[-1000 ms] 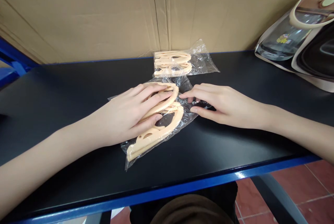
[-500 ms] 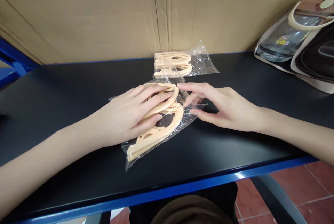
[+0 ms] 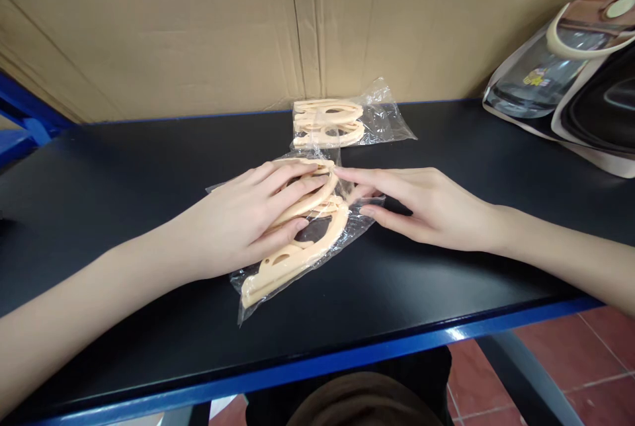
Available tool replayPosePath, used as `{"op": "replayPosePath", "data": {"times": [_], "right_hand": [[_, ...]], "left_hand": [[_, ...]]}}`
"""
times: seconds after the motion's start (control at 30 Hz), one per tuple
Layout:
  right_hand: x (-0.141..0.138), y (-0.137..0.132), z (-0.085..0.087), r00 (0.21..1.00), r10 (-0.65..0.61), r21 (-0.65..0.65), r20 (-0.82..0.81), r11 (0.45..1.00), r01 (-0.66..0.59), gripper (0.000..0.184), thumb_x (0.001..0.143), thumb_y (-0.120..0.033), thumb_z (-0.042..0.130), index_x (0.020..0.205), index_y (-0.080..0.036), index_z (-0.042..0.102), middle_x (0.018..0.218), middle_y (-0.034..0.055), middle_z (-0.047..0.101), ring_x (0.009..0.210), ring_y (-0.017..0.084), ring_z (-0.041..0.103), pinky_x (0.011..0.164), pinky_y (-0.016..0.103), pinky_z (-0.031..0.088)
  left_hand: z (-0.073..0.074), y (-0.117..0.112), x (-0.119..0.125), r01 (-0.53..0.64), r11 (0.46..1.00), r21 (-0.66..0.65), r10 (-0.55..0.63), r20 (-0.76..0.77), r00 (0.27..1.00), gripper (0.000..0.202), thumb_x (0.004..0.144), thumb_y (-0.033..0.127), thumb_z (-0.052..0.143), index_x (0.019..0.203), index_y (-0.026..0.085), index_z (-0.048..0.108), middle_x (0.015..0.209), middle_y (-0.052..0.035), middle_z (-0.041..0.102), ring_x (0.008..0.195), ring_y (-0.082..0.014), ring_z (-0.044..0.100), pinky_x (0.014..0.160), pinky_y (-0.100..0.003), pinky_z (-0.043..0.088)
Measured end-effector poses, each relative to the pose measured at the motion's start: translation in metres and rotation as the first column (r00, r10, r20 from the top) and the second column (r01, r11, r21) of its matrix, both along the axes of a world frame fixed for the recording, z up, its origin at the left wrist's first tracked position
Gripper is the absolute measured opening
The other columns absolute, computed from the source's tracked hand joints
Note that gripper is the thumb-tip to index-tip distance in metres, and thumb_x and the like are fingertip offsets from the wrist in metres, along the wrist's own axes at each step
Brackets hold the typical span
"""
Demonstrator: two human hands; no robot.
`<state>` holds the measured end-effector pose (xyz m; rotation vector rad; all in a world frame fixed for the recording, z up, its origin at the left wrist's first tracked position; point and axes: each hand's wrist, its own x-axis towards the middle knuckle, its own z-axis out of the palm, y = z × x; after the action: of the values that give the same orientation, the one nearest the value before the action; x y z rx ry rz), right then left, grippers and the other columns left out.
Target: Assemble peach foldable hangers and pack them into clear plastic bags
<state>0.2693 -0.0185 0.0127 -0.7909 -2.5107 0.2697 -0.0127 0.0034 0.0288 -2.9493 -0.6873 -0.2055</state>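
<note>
Beige folding plastic hangers [image 3: 327, 237] lie in clear plastic bags on the black table, in the middle of the head view. Flat across them rests my left hand [image 3: 248, 214], its fingers apart over the upper hangers and the thumb near the lower one. My right hand [image 3: 421, 204] comes in from the right with its index finger stretched to the tips of the upper hangers. Its thumb is apart, over the bag's loose end [image 3: 364, 214], and the curled fingers behind are partly hidden. Just behind lies another clear bag [image 3: 389, 118] of similar hangers [image 3: 330, 123].
A brown cardboard wall [image 3: 198, 29] closes off the back of the table [image 3: 124, 168]. At the right rear, a clear bottle with a cream handle [image 3: 530, 82] sits in an open bag beside something black. The blue table edge [image 3: 347, 363] runs along the front.
My right hand's index finger has come slightly down and left onto the hanger tips, and the bag's loose end by those fingers has shifted. My left hand stays in place.
</note>
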Motion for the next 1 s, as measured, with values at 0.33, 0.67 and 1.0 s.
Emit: {"op": "replayPosePath", "data": {"times": [0.33, 0.67, 1.0], "right_hand": [[-0.0006, -0.0011, 0.0034, 1.0, -0.001, 0.011, -0.024, 1.0, 0.002, 0.054, 0.098, -0.021, 0.054, 0.151, -0.025, 0.042, 0.109, -0.0004, 0.078, 0.099, 0.017, 0.072, 0.086, 0.028, 0.055], [-0.0006, 0.0008, 0.0054, 0.999, 0.041, 0.049, -0.003, 0.998, -0.041, 0.031, 0.103, -0.025, 0.047, 0.125, -0.017, 0.068, 0.103, 0.0101, 0.072, 0.091, 0.02, 0.066, 0.079, 0.034, 0.053], [0.0008, 0.0012, 0.0056, 0.996, 0.09, -0.102, 0.026, 0.991, -0.087, 0.041, 0.104, -0.039, 0.047, 0.136, -0.018, 0.06, 0.122, 0.0089, 0.064, 0.099, 0.017, 0.067, 0.086, 0.031, 0.055]], "left_hand": [[0.0005, 0.001, -0.0003, 0.0, 1.0, 0.01, 0.0, -0.002, 1.0, 0.051, 0.106, 0.035, 0.036, 0.152, 0.012, 0.04, 0.153, -0.0137, 0.045, 0.139, -0.0292, 0.041, 0.113, -0.046, 0.039], [-0.0016, 0.0016, -0.0007, 0.013, 1.0, 0.014, -0.013, 0.016, 1.0, 0.049, 0.106, 0.034, 0.037, 0.151, 0.013, 0.041, 0.154, -0.0122, 0.045, 0.141, -0.0286, 0.04, 0.115, -0.045, 0.037], [0.0003, 0.0006, 0.0001, 0.002, 1.0, 0.015, -0.002, -0.006, 1.0, 0.05, 0.106, 0.034, 0.036, 0.15, 0.012, 0.042, 0.154, -0.0132, 0.046, 0.14, -0.0303, 0.042, 0.113, -0.048, 0.04]]}}
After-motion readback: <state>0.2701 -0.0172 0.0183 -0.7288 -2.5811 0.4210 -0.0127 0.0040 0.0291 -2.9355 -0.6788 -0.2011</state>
